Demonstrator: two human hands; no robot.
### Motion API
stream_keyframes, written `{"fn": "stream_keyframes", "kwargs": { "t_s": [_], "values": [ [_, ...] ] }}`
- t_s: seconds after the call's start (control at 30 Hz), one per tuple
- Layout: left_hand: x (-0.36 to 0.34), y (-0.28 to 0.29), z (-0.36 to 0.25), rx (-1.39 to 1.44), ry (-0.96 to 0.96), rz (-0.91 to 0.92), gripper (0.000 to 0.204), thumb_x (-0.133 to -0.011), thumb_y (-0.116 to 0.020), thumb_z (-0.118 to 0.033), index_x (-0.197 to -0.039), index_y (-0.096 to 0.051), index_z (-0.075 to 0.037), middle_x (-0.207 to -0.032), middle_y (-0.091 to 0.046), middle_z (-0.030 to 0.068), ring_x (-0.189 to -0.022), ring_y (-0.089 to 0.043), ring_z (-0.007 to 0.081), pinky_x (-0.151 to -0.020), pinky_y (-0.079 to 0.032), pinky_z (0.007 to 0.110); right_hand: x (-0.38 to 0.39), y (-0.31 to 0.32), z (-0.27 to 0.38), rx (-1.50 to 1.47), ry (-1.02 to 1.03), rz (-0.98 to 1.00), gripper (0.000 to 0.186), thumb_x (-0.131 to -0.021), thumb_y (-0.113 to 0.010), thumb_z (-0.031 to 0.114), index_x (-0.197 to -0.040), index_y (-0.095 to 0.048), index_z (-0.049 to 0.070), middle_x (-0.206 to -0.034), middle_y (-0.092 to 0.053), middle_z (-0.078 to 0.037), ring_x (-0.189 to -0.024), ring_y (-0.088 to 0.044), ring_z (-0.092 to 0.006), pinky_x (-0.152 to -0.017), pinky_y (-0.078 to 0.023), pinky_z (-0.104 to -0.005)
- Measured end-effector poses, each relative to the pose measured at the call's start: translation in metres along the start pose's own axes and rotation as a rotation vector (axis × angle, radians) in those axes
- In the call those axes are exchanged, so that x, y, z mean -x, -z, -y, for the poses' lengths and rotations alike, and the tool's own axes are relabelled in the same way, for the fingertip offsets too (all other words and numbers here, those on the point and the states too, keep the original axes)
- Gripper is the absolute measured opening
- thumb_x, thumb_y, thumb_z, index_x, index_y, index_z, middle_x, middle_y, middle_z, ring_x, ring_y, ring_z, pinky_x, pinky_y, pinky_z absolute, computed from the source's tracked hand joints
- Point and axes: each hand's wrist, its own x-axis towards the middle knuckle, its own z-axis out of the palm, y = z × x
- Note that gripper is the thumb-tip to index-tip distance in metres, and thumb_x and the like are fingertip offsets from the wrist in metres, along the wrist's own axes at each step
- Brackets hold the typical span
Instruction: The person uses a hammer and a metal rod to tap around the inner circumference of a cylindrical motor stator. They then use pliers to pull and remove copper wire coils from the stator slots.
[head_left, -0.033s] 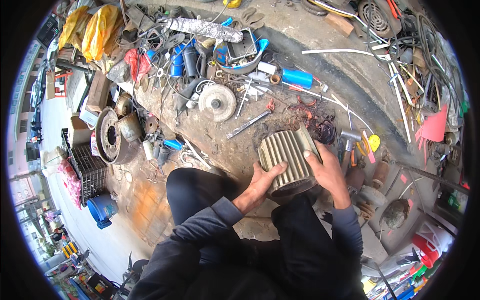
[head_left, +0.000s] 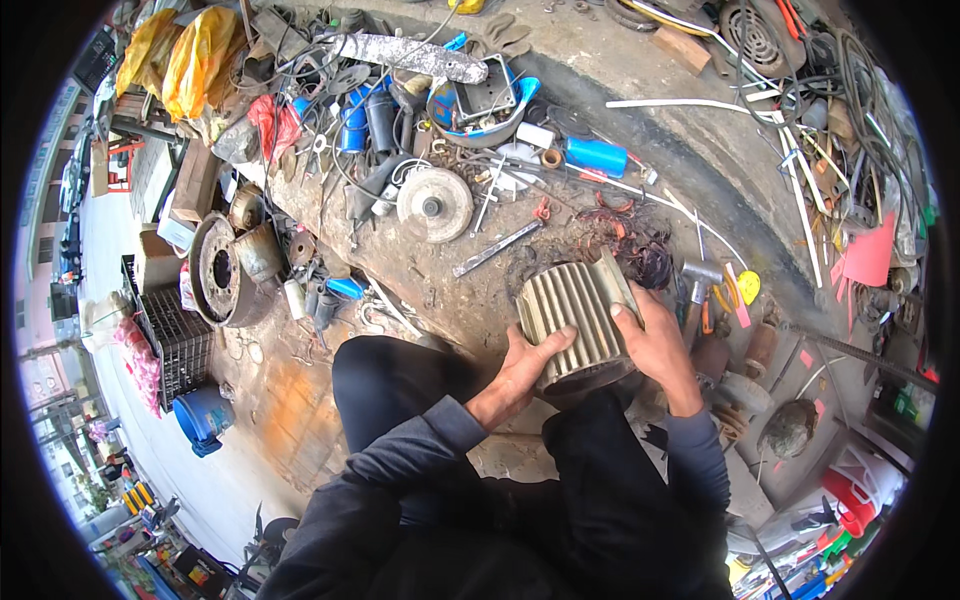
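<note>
Between my knees I hold a ribbed, cream-coloured metal motor housing (head_left: 570,310), tilted, with a dark rim at its near end. My left hand (head_left: 525,365) grips its left side, thumb lying across the fins. On the other side, my right hand (head_left: 655,340) clasps the housing near a flat flange, thumb on top. The fingers of both hands are partly hidden by the housing. Just beyond it lies a tangle of red and dark wire (head_left: 640,250). A hammer (head_left: 698,280) rests close to my right hand.
A grinding disc (head_left: 434,205) and a flat metal bar (head_left: 497,249) lie ahead on the ground. Farther off are a basin (head_left: 480,130) of parts and a blue cylinder (head_left: 595,156). A wheel rim (head_left: 218,268) and a black crate (head_left: 178,345) stand at left.
</note>
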Motion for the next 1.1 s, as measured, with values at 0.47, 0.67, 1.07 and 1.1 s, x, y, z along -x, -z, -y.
{"fn": "stream_keyframes", "kwargs": {
  "t_s": [0.47,0.67,1.07,1.1],
  "values": [
    [-0.045,0.001,0.0,0.503,0.392,-0.096,0.084,-0.11,-0.017,-0.065,-0.148,-0.061,-0.005,-0.145,-0.068,0.0194,-0.133,-0.066,0.0366,-0.119,-0.047,0.057,-0.051,0.004,0.02,0.462,-0.1,0.239,0.051,-0.104,-0.061,0.029,-0.132,-0.058,-0.014,-0.109,-0.073,-0.038,-0.105,-0.073,-0.0514,-0.098,-0.057,-0.0557],
    [-0.019,0.0,-0.02,0.464,0.296,-0.167,0.076,-0.108,-0.022,-0.059,-0.142,-0.065,-0.004,-0.14,-0.071,0.0185,-0.131,-0.066,0.0351,-0.119,-0.046,0.056,-0.008,-0.008,0.031,0.47,-0.005,0.151,0.038,-0.106,-0.061,0.026,-0.121,-0.057,-0.008,-0.089,-0.071,-0.038,-0.083,-0.07,-0.0586,-0.079,-0.056,-0.0648],
    [-0.05,0.064,-0.039,0.551,-0.47,-0.205,0.039,-0.112,-0.043,-0.03,-0.136,-0.058,-0.003,-0.125,-0.072,0.0102,-0.114,-0.069,0.0234,-0.107,-0.054,0.042,-0.015,-0.066,0.011,0.021,0.217,-0.11,0.03,-0.1,-0.069,0.008,-0.128,-0.058,0.002,-0.093,-0.073,-0.031,-0.087,-0.073,-0.0524,-0.074,-0.056,-0.0566],
    [-0.048,0.063,-0.025,0.498,-0.577,-0.208,0.039,-0.108,-0.049,-0.025,-0.14,-0.053,-0.003,-0.131,-0.066,0.0118,-0.121,-0.064,0.0229,-0.11,-0.05,0.041,-0.012,-0.073,-0.002,-0.053,0.257,-0.148,0.029,-0.1,-0.068,0.006,-0.126,-0.059,0.002,-0.09,-0.072,-0.03,-0.082,-0.073,-0.0523,-0.072,-0.056,-0.0569]
  ]
}}
